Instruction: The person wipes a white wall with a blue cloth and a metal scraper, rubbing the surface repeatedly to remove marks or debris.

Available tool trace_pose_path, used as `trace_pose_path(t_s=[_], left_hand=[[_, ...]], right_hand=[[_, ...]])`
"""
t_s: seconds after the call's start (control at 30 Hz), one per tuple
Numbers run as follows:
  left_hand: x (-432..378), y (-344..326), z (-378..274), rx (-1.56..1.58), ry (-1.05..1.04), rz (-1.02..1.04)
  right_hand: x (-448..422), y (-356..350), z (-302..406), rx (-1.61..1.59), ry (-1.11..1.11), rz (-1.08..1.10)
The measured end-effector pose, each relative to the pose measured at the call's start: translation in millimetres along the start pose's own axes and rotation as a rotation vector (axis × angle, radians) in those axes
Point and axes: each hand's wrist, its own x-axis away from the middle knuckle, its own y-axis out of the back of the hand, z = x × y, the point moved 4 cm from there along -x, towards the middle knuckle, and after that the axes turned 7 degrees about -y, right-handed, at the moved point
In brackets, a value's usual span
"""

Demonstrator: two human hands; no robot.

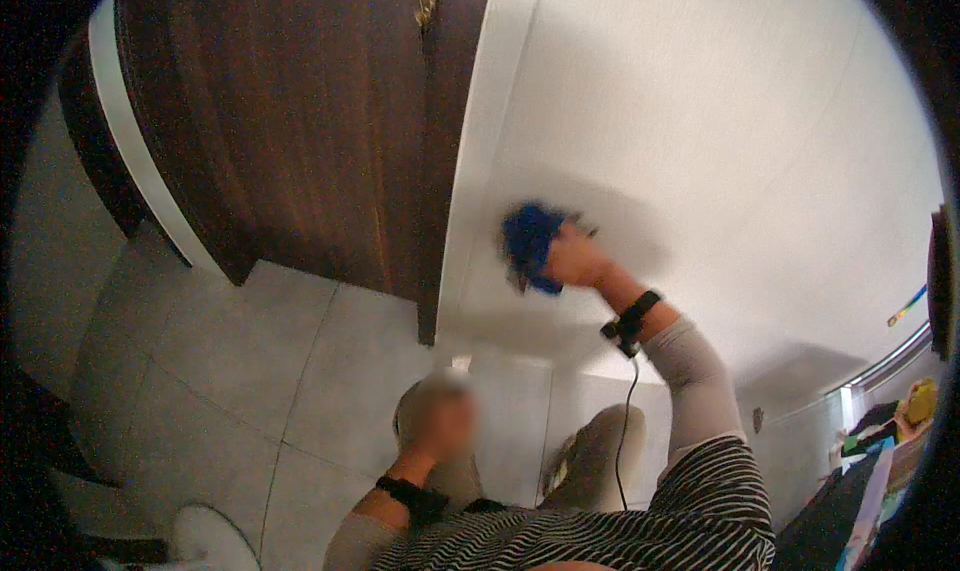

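Note:
My right hand point(576, 257) is closed around a bunched blue cloth point(529, 242) in front of the white wall point(697, 128). The cloth looks blurred, and its contact with the wall is hard to make out. Black straps circle both wrists, and a thin black cable point(625, 421) hangs from the right one. Low in the view, my left hand point(442, 424) hovers over or rests near my bent leg. A blur covers its fingers, so whether it holds anything is unclear.
A dark brown wooden door point(300, 135) with its dark frame stands left of the wall. Grey floor tiles point(315, 376) stretch below it. At lower left is a white rounded object point(214, 541). Assorted items point(874, 466) are piled at the far right.

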Motion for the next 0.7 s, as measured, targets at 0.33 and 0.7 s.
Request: trace_pose_path(t_s=[0.33, 0.7], left_hand=[[-35, -24, -37, -0.001, -0.014, 0.108], [-71, -25, -33, -0.059, -0.016, 0.125]], right_hand=[[36, 289, -165, 0.331, -0.682, -0.991], [86, -86, -23, -0.074, 0.002, 0.124]])
